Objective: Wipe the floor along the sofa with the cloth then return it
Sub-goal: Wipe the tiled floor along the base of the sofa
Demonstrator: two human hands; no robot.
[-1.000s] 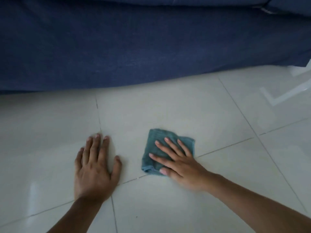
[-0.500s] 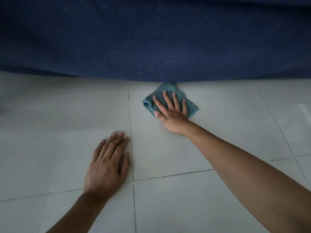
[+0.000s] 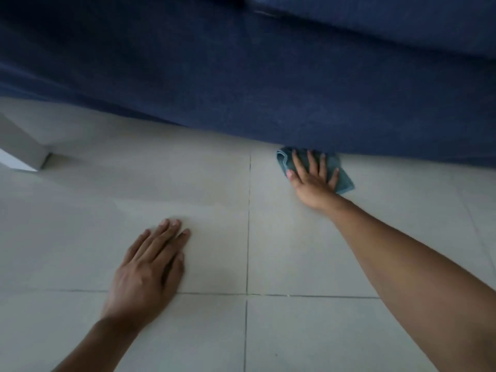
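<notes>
A folded teal cloth (image 3: pixel 345 181) lies flat on the pale tiled floor (image 3: pixel 295 251), right against the lower edge of the dark blue sofa (image 3: pixel 268 76). My right hand (image 3: pixel 312 181) presses down on the cloth with fingers spread, fingertips reaching the sofa's hem. The far edge of the cloth is hidden under the sofa fabric. My left hand (image 3: pixel 149 269) rests flat on the bare floor, lower left, fingers together, holding nothing.
A white wall corner or furniture leg (image 3: pixel 24 154) stands on the floor at the far left. Grout lines cross the tiles between my hands. The sofa front spans the whole upper view.
My right hand has pushed the cloth from the open floor up to the sofa's edge, then rightward along it. My left hand stays planted on the floor.
</notes>
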